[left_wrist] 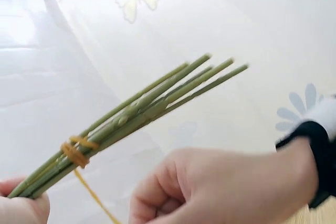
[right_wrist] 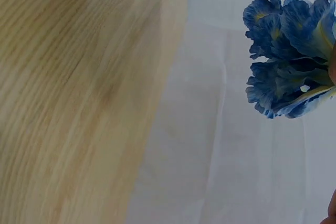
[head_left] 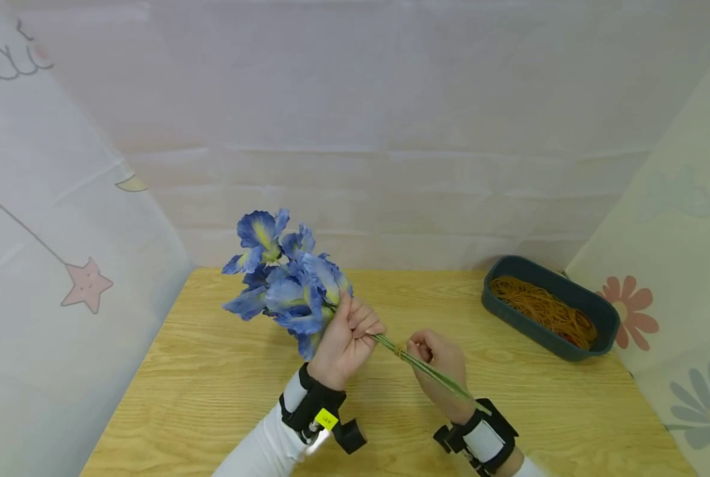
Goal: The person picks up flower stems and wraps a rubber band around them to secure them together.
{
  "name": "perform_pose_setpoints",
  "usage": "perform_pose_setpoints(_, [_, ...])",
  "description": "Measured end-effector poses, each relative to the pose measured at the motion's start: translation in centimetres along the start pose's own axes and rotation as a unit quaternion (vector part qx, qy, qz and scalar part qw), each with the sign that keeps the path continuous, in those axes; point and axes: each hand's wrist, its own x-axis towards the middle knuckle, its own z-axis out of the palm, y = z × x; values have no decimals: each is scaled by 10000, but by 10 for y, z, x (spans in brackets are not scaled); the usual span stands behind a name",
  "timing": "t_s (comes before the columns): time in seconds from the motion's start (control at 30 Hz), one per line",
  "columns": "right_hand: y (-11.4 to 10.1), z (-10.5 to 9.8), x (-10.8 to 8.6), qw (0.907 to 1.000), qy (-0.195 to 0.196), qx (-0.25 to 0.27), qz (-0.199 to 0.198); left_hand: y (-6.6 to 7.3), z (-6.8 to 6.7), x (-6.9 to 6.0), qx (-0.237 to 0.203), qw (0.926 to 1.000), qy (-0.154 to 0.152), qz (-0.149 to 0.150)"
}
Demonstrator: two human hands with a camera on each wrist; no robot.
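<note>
My left hand [head_left: 345, 341] grips a bunch of blue artificial irises [head_left: 295, 288] by the stems, just below the blooms. The green stems [left_wrist: 157, 98] slant down to the right, their cut ends free. A yellowish rubber band [left_wrist: 76, 153] is wound round them a short way from the left hand. One strand stretches from it down toward my right hand [head_left: 444, 371], whose curled fingers appear to pinch it; the pinch point is out of frame in the left wrist view. In the right wrist view the blooms [right_wrist: 294, 56] show, with only bits of fingers at the edge.
A dark blue-green plastic box [head_left: 533, 336] holding many loose rubber bands [head_left: 539, 308] stands at the back right of the wooden table [head_left: 199, 377]. Pale printed cloth [head_left: 366, 132] hangs behind and at both sides.
</note>
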Motion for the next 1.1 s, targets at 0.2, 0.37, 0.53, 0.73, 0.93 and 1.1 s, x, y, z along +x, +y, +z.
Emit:
perform_pose_setpoints(0.2, [-8,16,-17,9995,96,178,251,-2,0,5,-243,9966,527,585])
perform_pose_setpoints(0.37, [-16,22,-23,9998,178,82,7,0,-5,9,265,9913,524,1180])
perform_pose_setpoints(0.53, [-22,24,-27,9993,197,133,-277,-1,-11,11,1270,9767,497,1657])
perform_pose_setpoints(0.73, [-27,23,-31,9958,203,806,-388,-3,-21,16,2320,9519,382,1963])
perform_pose_setpoints(0.93, [-31,9,-26,9692,-75,2433,383,-2,-31,16,3462,9083,-590,2273])
perform_pose_setpoints(1.1, [-31,-5,-17,9494,-300,2980,947,0,-31,14,4156,8775,-1371,1963])
